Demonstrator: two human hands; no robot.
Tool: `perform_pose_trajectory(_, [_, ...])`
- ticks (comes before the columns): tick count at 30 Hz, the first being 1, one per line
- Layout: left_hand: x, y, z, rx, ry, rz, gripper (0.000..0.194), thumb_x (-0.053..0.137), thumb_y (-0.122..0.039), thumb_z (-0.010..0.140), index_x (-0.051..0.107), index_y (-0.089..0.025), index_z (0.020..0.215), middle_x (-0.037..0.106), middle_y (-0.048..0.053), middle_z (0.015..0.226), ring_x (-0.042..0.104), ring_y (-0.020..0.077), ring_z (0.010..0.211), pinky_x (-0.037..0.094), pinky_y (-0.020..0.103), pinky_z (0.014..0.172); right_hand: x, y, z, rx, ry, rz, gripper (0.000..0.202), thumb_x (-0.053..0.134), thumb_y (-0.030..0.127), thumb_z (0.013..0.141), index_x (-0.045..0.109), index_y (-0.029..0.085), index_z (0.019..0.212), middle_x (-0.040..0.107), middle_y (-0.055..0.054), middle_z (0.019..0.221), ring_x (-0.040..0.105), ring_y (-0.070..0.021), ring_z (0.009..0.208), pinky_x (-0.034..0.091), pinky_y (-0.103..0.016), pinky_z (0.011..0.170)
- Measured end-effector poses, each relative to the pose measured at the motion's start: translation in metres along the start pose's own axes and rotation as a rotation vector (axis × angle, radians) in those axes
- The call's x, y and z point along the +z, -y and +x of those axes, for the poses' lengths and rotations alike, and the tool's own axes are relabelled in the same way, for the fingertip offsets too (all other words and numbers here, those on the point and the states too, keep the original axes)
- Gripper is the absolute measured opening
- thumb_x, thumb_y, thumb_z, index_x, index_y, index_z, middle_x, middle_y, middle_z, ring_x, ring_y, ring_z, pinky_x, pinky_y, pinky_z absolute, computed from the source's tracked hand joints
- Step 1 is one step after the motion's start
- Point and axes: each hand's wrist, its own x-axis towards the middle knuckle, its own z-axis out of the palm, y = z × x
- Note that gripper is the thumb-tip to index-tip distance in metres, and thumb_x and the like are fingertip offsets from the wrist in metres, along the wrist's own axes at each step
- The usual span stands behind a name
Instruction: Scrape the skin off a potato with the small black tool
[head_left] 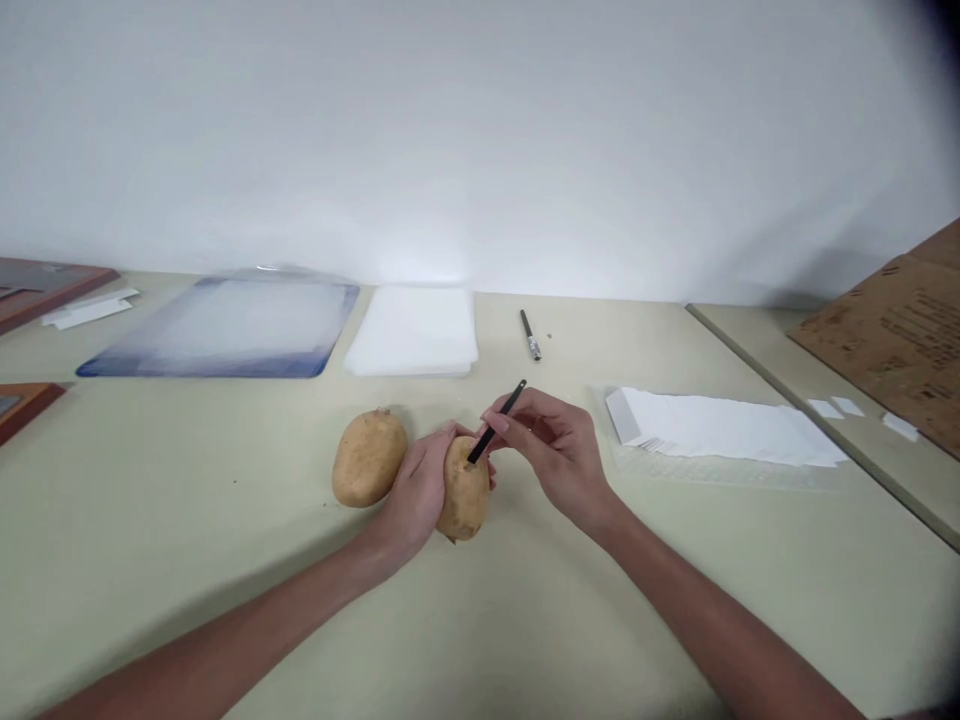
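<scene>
In the head view my left hand (421, 490) is wrapped round a tan potato (463, 505) from its left side, holding it tilted above the table. My right hand (562, 450) pinches a slim black stick-like tool (504, 412), which has a small hole near its upper end. The lower tip of this tool touches the upper part of the potato, close to a small dark mark. A second potato (369, 458) lies on the table just left of my left hand. Some fingers of both hands are hidden behind the held potato.
Behind my hands lie a stack of white sheets (412, 330), a blue-edged clear-wrapped pack (225, 325) and a black pen-like object (530, 335). To the right are a row of white papers (727, 428) and a cardboard box (900, 325). Red-brown wooden pieces (30, 405) sit far left.
</scene>
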Motion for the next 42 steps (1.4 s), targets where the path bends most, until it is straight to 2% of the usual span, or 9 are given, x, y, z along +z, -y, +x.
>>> perform_pose_trajectory(5, [0.003,0.0,0.001,0.024,-0.021,0.007,0.042,0.043,-0.051,0.1,0.063,-0.018,0.084,0.071,0.006,0.074,0.063,0.0192,0.064,0.052,0.028,0.057,-0.002,0.002,0.002,0.001,0.014,-0.041,0.013,0.075,0.032,0.093,0.074,0.02,0.089,0.07,-0.003,0.089,0.073,-0.0187,0.079,0.065,-0.032,0.072])
perform_pose_trajectory(10, [0.002,0.001,0.0,0.025,-0.021,0.036,0.046,0.041,-0.054,0.101,0.065,-0.019,0.084,0.071,0.007,0.073,0.064,0.0197,0.065,0.052,0.028,0.059,-0.005,0.007,0.003,0.01,0.014,-0.117,0.015,0.072,0.034,0.096,0.074,0.02,0.091,0.072,-0.003,0.091,0.074,-0.0178,0.079,0.064,-0.029,0.071])
perform_pose_trajectory(15, [0.002,-0.001,-0.001,0.02,-0.025,0.055,0.045,0.038,-0.051,0.102,0.066,-0.018,0.089,0.072,0.007,0.077,0.067,0.0198,0.068,0.053,0.028,0.061,-0.004,0.01,0.005,-0.032,0.042,-0.136,0.011,0.074,0.03,0.094,0.075,0.02,0.09,0.072,-0.002,0.082,0.072,-0.0174,0.076,0.061,-0.028,0.065])
perform_pose_trajectory(23, [0.004,-0.01,-0.006,-0.001,0.013,0.048,0.039,0.039,-0.048,0.102,0.062,-0.019,0.091,0.073,0.007,0.085,0.069,0.0203,0.069,0.054,0.028,0.057,-0.005,0.009,0.005,-0.073,0.125,0.003,0.006,0.073,0.016,0.093,0.079,0.018,0.093,0.073,-0.004,0.087,0.071,-0.0171,0.074,0.061,-0.029,0.059])
perform_pose_trajectory(31, [0.001,-0.008,-0.004,0.003,0.064,0.067,0.042,0.034,-0.046,0.104,0.06,-0.019,0.084,0.072,0.007,0.084,0.067,0.0193,0.072,0.055,0.028,0.061,-0.007,0.01,0.006,-0.057,0.197,0.048,0.011,0.071,0.014,0.094,0.08,0.019,0.097,0.069,-0.004,0.081,0.069,-0.0187,0.072,0.06,-0.033,0.058])
perform_pose_trajectory(37, [0.0,-0.009,-0.003,-0.007,0.074,0.094,0.044,0.035,-0.045,0.103,0.059,-0.019,0.077,0.07,0.005,0.078,0.062,0.017,0.068,0.051,0.025,0.06,-0.009,0.009,0.007,-0.044,0.22,0.034,0.01,0.071,0.013,0.094,0.08,0.016,0.095,0.073,-0.005,0.084,0.069,-0.0171,0.066,0.06,-0.033,0.058])
perform_pose_trajectory(42, [0.0,-0.01,-0.003,-0.003,0.068,0.099,0.041,0.032,-0.041,0.104,0.061,-0.019,0.083,0.071,0.005,0.081,0.064,0.0186,0.073,0.052,0.027,0.063,-0.007,0.008,0.007,-0.067,0.22,0.052,0.009,0.072,0.013,0.093,0.079,0.017,0.09,0.071,-0.004,0.082,0.069,-0.0177,0.067,0.061,-0.033,0.056])
